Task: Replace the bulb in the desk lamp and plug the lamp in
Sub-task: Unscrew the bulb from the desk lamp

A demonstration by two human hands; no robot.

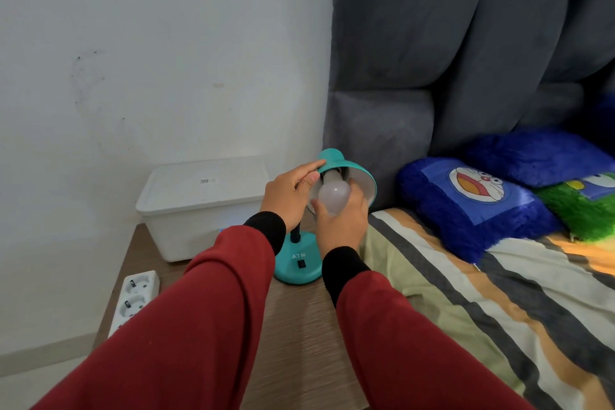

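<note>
A: Where are the hands?

B: The right hand (339,220) has its fingers curled round the frosted white pear-shaped bulb (333,198) from below. The left hand (290,197) grips the rim of the teal metal lampshade (346,167) from the left, thumb on the edge.

A: And how does the bulb lie?

B: Its neck runs up and back into the shade's socket, its round end toward the wearer and down. So the long axis follows the tilted shade, and any turning, I judge, goes about that line. The right hand is the one on it.

A: Any writing?

B: "ATN" in white on the teal round lamp base (298,264), above a black switch. The base stands on the wood-grain worktop (299,343). The label on the white lidded plastic box (203,203) is too small to read. A white power strip (134,298) lies at the worktop's left edge, sockets free.
</note>
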